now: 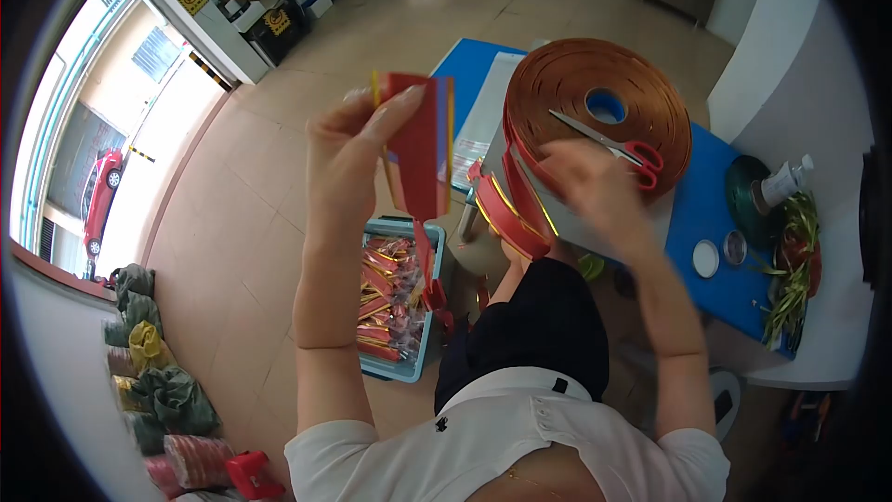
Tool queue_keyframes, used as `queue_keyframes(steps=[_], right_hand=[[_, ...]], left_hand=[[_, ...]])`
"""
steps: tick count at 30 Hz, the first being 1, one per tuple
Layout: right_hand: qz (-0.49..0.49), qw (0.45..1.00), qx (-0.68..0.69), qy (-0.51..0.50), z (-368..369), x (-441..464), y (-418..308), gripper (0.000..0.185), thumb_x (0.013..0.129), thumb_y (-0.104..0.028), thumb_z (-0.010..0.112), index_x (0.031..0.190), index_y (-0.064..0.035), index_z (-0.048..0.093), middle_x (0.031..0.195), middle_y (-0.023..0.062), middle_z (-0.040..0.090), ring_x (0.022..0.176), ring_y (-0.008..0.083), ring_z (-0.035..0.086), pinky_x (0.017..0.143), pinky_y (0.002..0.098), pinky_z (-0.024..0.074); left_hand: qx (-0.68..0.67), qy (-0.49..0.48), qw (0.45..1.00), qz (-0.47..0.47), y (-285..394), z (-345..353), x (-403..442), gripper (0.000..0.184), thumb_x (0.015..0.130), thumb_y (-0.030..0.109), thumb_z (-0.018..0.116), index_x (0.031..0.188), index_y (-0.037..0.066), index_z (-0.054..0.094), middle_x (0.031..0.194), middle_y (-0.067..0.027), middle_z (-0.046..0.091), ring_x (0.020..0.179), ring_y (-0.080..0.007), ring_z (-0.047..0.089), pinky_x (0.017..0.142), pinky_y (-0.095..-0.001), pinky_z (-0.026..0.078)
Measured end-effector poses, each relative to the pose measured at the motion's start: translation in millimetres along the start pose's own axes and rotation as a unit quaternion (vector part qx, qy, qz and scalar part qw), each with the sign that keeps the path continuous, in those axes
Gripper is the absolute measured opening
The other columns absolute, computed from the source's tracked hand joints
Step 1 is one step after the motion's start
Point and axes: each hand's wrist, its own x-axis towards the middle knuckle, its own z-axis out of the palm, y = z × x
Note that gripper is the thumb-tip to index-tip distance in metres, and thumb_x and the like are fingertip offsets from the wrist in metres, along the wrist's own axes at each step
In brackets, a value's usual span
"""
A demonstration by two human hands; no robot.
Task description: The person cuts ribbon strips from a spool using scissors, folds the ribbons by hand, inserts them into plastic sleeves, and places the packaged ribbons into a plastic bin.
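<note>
My left hand [358, 130] is raised, its thumb and fingers pinched on a length of red ribbon [420, 163] with gold edges. A tail of this ribbon hangs down toward the blue bin. My right hand [595, 181] is blurred and curled at the side of a large ribbon roll [557, 74]; whether it grips the ribbon there is unclear. From the roll's near side, a gold-edged red ribbon loop [511, 218] curves down over my lap. Red-handled scissors [641, 158] lie on top of the roll, partly behind my right hand.
A light blue bin [429, 307] on the floor holds several wrapped red and gold pieces. The blue table [697, 214] carries a spool of green material [748, 188], a round white lid [705, 258] and green stems [790, 270]. Sacks [177, 400] and a red object [253, 474] sit lower left.
</note>
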Motion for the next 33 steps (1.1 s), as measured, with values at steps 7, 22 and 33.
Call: queue_keyframes(steps=[7,22,33], right_hand=[[0.048,0.969,0.24,-0.036,57,-12,-91,0.024,0.069,-0.016,0.071,0.085,-0.0013,0.062,0.077,0.0132,0.061,0.072,0.0247,0.06,0.071,0.0371,0.0437],[0.04,0.866,0.498,-0.026,-2,40,-97,0.036,0.074,-0.025,0.069,0.099,-0.0026,0.057,0.09,0.0046,0.061,0.079,0.0124,0.057,0.09,0.0364,0.038],[0.226,0.783,0.52,-0.254,81,-67,-84,0.026,0.078,-0.004,0.062,0.103,0.0007,0.055,0.078,0.0043,0.061,0.069,0.0092,0.057,0.062,0.023,0.0452]], left_hand=[[0.032,0.001,0.999,0.03,18,16,28,0.02,0.076,0.016,0.065,0.087,-0.001,0.065,0.076,-0.0041,0.063,0.063,-0.0058,0.057,0.056,-0.0201,0.045],[-0.176,-0.381,0.856,-0.301,-27,5,-55,0.038,0.081,0.037,0.057,0.098,0.003,0.053,0.076,-0.0037,0.052,0.063,-0.0125,0.05,0.053,-0.0244,0.042],[-0.299,-0.149,0.938,-0.087,17,-71,78,0.022,0.089,0.03,0.044,0.09,0.009,0.05,0.067,0.0021,0.037,0.045,-0.0026,0.027,0.034,-0.0145,0.018]])
